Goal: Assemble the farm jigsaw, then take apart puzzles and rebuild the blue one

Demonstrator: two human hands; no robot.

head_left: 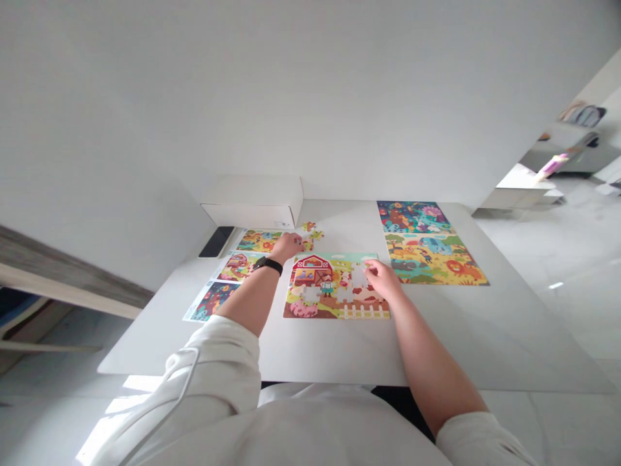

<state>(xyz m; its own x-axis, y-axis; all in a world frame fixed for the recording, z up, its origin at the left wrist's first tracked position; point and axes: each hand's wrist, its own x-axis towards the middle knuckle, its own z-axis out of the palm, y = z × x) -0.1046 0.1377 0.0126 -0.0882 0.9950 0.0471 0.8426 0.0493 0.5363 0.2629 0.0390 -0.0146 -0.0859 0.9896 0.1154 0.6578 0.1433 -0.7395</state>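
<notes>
**Hands** at a farm jigsaw. The left hand (286, 247), a black wristband (268, 264) at its wrist, is curled with fingers drawn together, just beyond the far left corner of the farm jigsaw puzzle (330, 285) and beside a small cluster of loose pieces (310, 234); whether it grips one cannot be told. The right hand (383, 279) is nearly closed, thumb and forefinger pinched at the puzzle's upper right beside a pale gap (358, 278); any held piece is hidden. The puzzle, with its red barn and white picket fence, lies flat mid-way across the white surface (330, 356). Three printed picture sheets (237, 266) lie to its left, two animal jigsaw puzzles (427, 246) to its right, and a white cardboard box (252, 204) at the far edge.
</notes>
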